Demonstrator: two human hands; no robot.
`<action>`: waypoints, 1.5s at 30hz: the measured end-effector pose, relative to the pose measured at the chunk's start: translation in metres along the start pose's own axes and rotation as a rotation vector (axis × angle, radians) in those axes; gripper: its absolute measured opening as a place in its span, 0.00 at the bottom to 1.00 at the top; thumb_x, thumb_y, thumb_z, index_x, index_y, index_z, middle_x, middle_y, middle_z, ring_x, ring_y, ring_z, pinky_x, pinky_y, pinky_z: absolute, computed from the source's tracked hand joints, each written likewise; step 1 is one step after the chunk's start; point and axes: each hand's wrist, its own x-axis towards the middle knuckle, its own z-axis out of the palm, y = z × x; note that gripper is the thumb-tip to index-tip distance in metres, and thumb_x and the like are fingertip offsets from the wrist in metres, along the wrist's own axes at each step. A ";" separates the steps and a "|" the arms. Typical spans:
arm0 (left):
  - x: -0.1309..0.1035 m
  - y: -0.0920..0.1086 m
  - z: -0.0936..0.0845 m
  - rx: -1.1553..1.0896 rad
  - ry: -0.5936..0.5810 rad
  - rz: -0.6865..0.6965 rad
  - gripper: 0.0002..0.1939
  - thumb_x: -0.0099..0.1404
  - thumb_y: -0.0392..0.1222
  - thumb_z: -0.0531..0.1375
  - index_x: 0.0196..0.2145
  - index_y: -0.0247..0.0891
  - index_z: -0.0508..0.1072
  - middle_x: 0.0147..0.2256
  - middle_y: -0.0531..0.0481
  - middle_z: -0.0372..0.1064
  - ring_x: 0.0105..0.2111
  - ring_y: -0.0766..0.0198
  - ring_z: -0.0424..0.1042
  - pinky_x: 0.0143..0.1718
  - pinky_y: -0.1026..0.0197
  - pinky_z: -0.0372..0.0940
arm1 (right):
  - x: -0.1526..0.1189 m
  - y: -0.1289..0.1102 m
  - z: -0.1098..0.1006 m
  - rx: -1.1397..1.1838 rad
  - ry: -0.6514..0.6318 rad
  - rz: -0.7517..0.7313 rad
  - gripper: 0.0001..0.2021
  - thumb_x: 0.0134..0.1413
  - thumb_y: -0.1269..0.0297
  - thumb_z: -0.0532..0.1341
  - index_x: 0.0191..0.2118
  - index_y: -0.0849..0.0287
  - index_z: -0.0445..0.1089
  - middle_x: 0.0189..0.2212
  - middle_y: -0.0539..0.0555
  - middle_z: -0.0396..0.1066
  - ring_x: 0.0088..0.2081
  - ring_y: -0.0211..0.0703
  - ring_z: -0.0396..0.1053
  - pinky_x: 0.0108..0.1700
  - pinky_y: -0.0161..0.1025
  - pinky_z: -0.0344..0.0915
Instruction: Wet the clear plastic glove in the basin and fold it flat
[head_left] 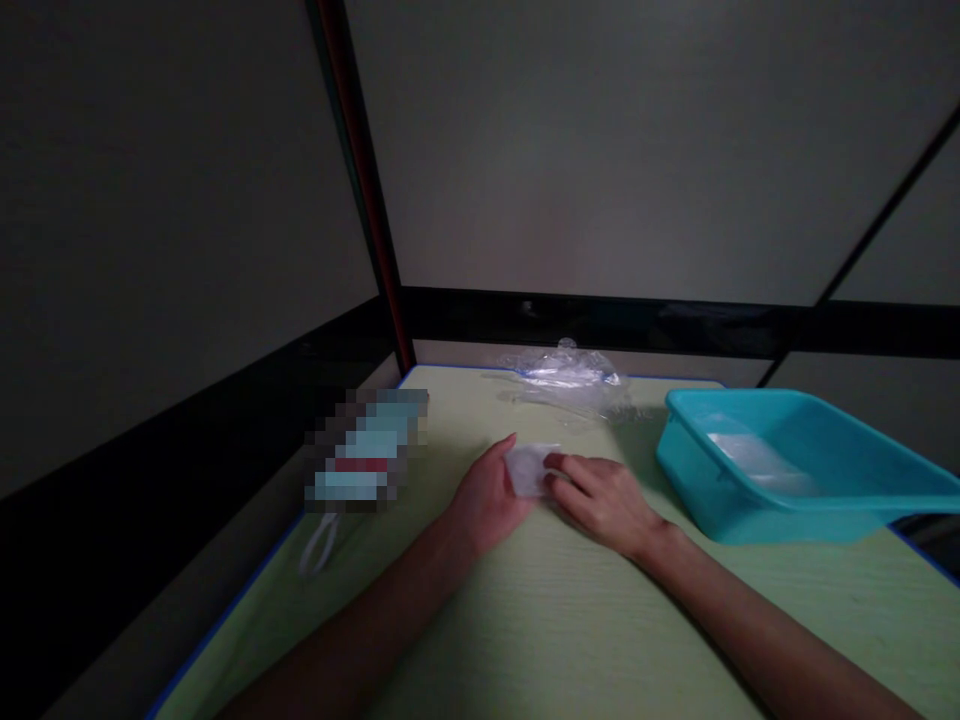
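Between my hands, above the middle of the table, is a small white, slightly see-through packet (pixel 527 468). My left hand (pixel 491 500) grips its left side, with the thumb along the far edge and the other fingers hidden beneath. The bent fingers of my right hand (pixel 600 500) press on the packet's right side. Whether it is a plastic bag or a folded sheet, I cannot tell. Further back lies a crumpled clear plastic bag (pixel 570 378).
A turquoise plastic basin (pixel 765 525) stands at the right, with a clear plastic packet (pixel 757 460) inside. At the left lies a blurred-out item (pixel 367 450) with a white strap loop (pixel 319 545). The pale green table (pixel 525 640) has a blue edge; walls rise behind and left.
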 end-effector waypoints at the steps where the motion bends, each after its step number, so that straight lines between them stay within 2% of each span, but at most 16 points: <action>1: 0.000 -0.001 0.000 -0.038 -0.013 -0.033 0.18 0.59 0.44 0.44 0.31 0.31 0.68 0.34 0.41 0.68 0.38 0.59 0.67 0.42 0.56 0.60 | 0.001 -0.002 0.001 -0.014 -0.015 -0.044 0.11 0.56 0.70 0.46 0.31 0.58 0.64 0.36 0.56 0.66 0.32 0.39 0.64 0.29 0.34 0.59; 4: 0.000 -0.001 -0.004 -0.184 -0.044 -0.125 0.16 0.58 0.40 0.45 0.34 0.30 0.68 0.37 0.41 0.67 0.40 0.59 0.67 0.43 0.58 0.59 | 0.002 -0.004 0.001 0.113 -0.022 -0.064 0.08 0.54 0.68 0.49 0.37 0.58 0.64 0.38 0.57 0.64 0.38 0.43 0.62 0.35 0.37 0.60; 6: 0.000 0.000 -0.008 -0.221 -0.029 -0.093 0.16 0.58 0.39 0.45 0.38 0.30 0.67 0.41 0.42 0.66 0.43 0.60 0.65 0.45 0.59 0.58 | 0.002 -0.004 -0.001 0.315 0.017 0.036 0.12 0.50 0.65 0.53 0.42 0.58 0.61 0.42 0.58 0.60 0.43 0.45 0.59 0.40 0.40 0.60; 9: 0.001 0.003 -0.013 -0.244 -0.009 -0.035 0.17 0.59 0.38 0.44 0.43 0.32 0.64 0.45 0.43 0.62 0.47 0.60 0.62 0.47 0.59 0.56 | 0.002 0.000 -0.004 0.628 0.131 0.268 0.18 0.49 0.63 0.54 0.48 0.57 0.56 0.47 0.59 0.54 0.50 0.48 0.53 0.45 0.43 0.58; 13: 0.002 0.005 -0.014 -0.223 -0.030 -0.020 0.19 0.59 0.39 0.45 0.48 0.32 0.59 0.47 0.42 0.60 0.49 0.60 0.60 0.48 0.57 0.55 | 0.005 0.005 -0.002 0.973 0.119 0.440 0.19 0.53 0.61 0.51 0.51 0.53 0.53 0.47 0.56 0.58 0.48 0.45 0.57 0.44 0.42 0.60; 15: 0.001 0.006 -0.014 -0.239 -0.054 -0.033 0.19 0.59 0.39 0.45 0.48 0.32 0.59 0.46 0.42 0.62 0.48 0.59 0.61 0.48 0.56 0.55 | 0.006 0.007 -0.001 1.046 0.120 0.487 0.19 0.52 0.59 0.52 0.51 0.52 0.54 0.48 0.56 0.58 0.47 0.45 0.58 0.44 0.43 0.59; 18: 0.000 0.007 -0.012 -0.283 -0.095 -0.057 0.19 0.59 0.38 0.46 0.48 0.33 0.59 0.41 0.42 0.66 0.45 0.59 0.64 0.48 0.55 0.54 | 0.008 0.008 -0.003 1.069 0.138 0.515 0.17 0.52 0.58 0.53 0.48 0.52 0.60 0.48 0.54 0.59 0.50 0.46 0.56 0.47 0.45 0.57; 23: -0.004 0.010 -0.006 -0.214 -0.137 -0.097 0.18 0.58 0.40 0.49 0.46 0.35 0.62 0.39 0.44 0.67 0.43 0.59 0.66 0.47 0.56 0.54 | 0.011 0.004 -0.004 1.164 0.106 0.486 0.14 0.51 0.60 0.55 0.44 0.54 0.65 0.45 0.54 0.64 0.45 0.44 0.61 0.46 0.44 0.57; 28: -0.005 0.012 -0.001 -0.278 -0.126 -0.128 0.16 0.59 0.39 0.47 0.45 0.36 0.62 0.39 0.45 0.67 0.41 0.60 0.66 0.45 0.57 0.56 | 0.014 0.002 -0.004 1.076 0.187 0.508 0.12 0.49 0.63 0.56 0.42 0.55 0.67 0.40 0.54 0.67 0.44 0.44 0.62 0.48 0.45 0.56; 31: -0.006 0.010 0.000 -0.330 -0.129 -0.175 0.14 0.59 0.38 0.47 0.43 0.34 0.64 0.40 0.44 0.66 0.42 0.59 0.66 0.47 0.56 0.55 | 0.018 0.002 -0.010 1.024 0.259 0.570 0.11 0.49 0.64 0.56 0.40 0.56 0.69 0.39 0.54 0.68 0.41 0.43 0.64 0.43 0.43 0.61; 33: -0.007 0.009 0.001 -0.353 -0.195 -0.199 0.14 0.59 0.37 0.49 0.42 0.32 0.64 0.42 0.43 0.66 0.43 0.57 0.66 0.48 0.54 0.53 | 0.020 0.002 -0.016 1.003 0.319 0.636 0.10 0.49 0.65 0.56 0.39 0.57 0.69 0.37 0.54 0.68 0.35 0.41 0.66 0.36 0.39 0.64; 36: -0.008 0.008 0.003 -0.359 -0.368 -0.197 0.15 0.57 0.36 0.51 0.43 0.31 0.63 0.43 0.40 0.65 0.44 0.53 0.64 0.49 0.52 0.50 | 0.024 0.004 -0.028 0.973 0.413 0.716 0.11 0.47 0.64 0.56 0.38 0.58 0.69 0.35 0.54 0.67 0.28 0.37 0.65 0.26 0.35 0.64; 39: -0.009 0.011 0.008 -0.315 -0.445 -0.231 0.14 0.59 0.38 0.50 0.41 0.29 0.64 0.45 0.37 0.63 0.46 0.53 0.62 0.49 0.53 0.50 | 0.025 0.008 -0.048 0.932 0.491 0.748 0.11 0.45 0.65 0.58 0.38 0.58 0.68 0.31 0.52 0.68 0.25 0.35 0.64 0.26 0.34 0.63; 41: -0.009 0.013 0.016 -0.244 -0.401 -0.254 0.14 0.59 0.40 0.50 0.41 0.30 0.64 0.44 0.36 0.65 0.44 0.53 0.64 0.47 0.53 0.52 | 0.025 0.013 -0.065 0.919 0.500 0.769 0.12 0.43 0.67 0.60 0.38 0.58 0.68 0.28 0.51 0.69 0.25 0.35 0.64 0.26 0.33 0.63; 45: -0.004 0.016 0.040 -0.064 -0.182 -0.212 0.10 0.55 0.35 0.55 0.38 0.33 0.65 0.35 0.40 0.70 0.36 0.57 0.70 0.40 0.55 0.58 | 0.018 0.034 -0.103 0.914 0.478 0.775 0.13 0.40 0.68 0.61 0.37 0.56 0.68 0.35 0.52 0.69 0.27 0.35 0.64 0.26 0.32 0.62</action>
